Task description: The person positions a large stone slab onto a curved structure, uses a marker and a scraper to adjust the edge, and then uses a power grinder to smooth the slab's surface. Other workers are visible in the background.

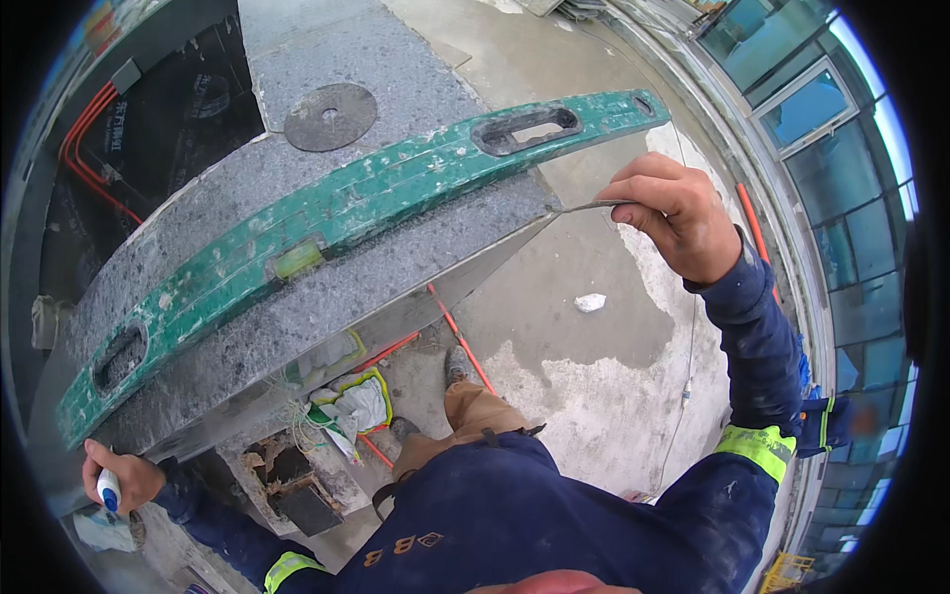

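A long green spirit level lies along the grey speckled stone slab, its paint scuffed and dusted white. My right hand is beyond the slab's right end, closed in a pinch on a thin dark flat strip. The strip's tip reaches the slab's corner; whether it touches there I cannot tell. At the level's lower left end, my left hand is closed around a small white object with a blue tip. Most of that object is hidden by the fingers.
A dark round cutting disc rests on the stone behind the level. Red conduit runs across the concrete floor under the slab, beside a white and green bag. A rough opening lies lower left. Glass windows line the right.
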Available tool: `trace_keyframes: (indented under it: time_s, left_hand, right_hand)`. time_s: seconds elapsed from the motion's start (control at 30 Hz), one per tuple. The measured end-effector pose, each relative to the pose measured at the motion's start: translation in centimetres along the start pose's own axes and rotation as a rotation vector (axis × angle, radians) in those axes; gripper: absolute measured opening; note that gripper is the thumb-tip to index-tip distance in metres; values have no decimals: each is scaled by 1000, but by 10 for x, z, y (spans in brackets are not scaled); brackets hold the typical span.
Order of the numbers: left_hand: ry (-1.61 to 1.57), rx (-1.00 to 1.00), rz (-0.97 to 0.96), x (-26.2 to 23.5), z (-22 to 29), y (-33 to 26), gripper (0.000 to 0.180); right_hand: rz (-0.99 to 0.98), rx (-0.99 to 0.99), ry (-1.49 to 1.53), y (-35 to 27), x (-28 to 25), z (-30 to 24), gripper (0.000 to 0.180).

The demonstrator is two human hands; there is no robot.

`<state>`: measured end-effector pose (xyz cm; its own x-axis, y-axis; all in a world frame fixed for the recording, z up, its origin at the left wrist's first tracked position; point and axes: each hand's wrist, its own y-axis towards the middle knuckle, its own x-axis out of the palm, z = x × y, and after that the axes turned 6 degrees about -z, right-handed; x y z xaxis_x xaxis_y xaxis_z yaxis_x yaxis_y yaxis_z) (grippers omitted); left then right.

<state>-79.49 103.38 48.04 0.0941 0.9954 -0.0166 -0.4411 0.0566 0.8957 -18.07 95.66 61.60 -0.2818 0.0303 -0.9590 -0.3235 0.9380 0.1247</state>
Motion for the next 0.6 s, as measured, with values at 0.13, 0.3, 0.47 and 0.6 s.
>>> trace_keyframes:
  time_s: [0.13, 0.3, 0.47, 0.6]
  left_hand:
    - [-18, -4, 6, 1, 6, 1, 24]
    - [-11, -26, 23, 3, 3, -1, 24]
    - [-36, -49, 24, 5, 12, -3, 25]
    - [-46, -41, 63, 3, 8, -4, 25]
  right_hand:
    - [78, -85, -316, -1, 11, -7, 19]
    - [56, -117, -512, 3, 19, -14, 19]
    - [-9, -33, -844, 3, 22, -33, 19]
    - [57, 12, -996, 1, -2, -61, 19]
